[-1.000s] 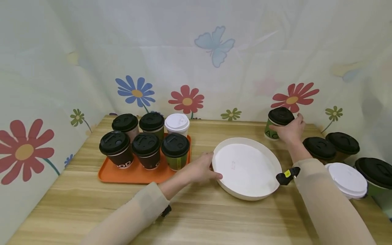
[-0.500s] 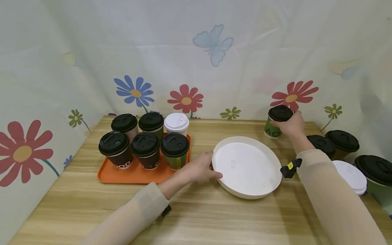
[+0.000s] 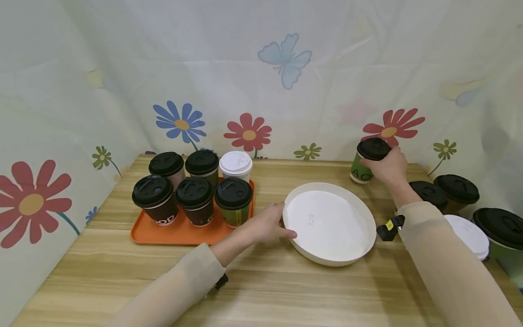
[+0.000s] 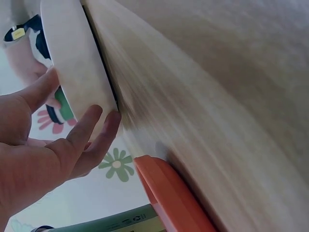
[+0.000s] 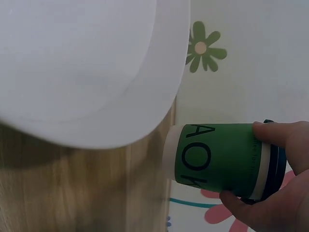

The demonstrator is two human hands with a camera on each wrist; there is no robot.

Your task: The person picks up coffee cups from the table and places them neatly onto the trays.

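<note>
My right hand (image 3: 388, 168) grips a green paper coffee cup (image 3: 360, 170) with a black lid, thumb and fingers around its upper part just below the lid. The cup tilts slightly at the back right of the table; dark letters show on its side (image 5: 217, 157) in the right wrist view. My left hand (image 3: 267, 225) holds the left side of a round white shallow pan (image 3: 331, 227), thumb at the rim and fingers against the outer wall (image 4: 79, 63) in the left wrist view. Nothing stands in the pan.
Left of the pan, an orange tray (image 3: 143, 234) bears several lidded paper cups in two rows, including a white-lidded cup (image 3: 236, 164). More lidded cups (image 3: 456, 190) stand at the right, partly behind my right forearm. A flowered curtain (image 3: 327, 113) hangs behind the wooden table (image 3: 261, 290).
My right hand has closed around the green coffee cup and shifted it slightly left, tilting it a little. The left hand and the pan have stayed in place.
</note>
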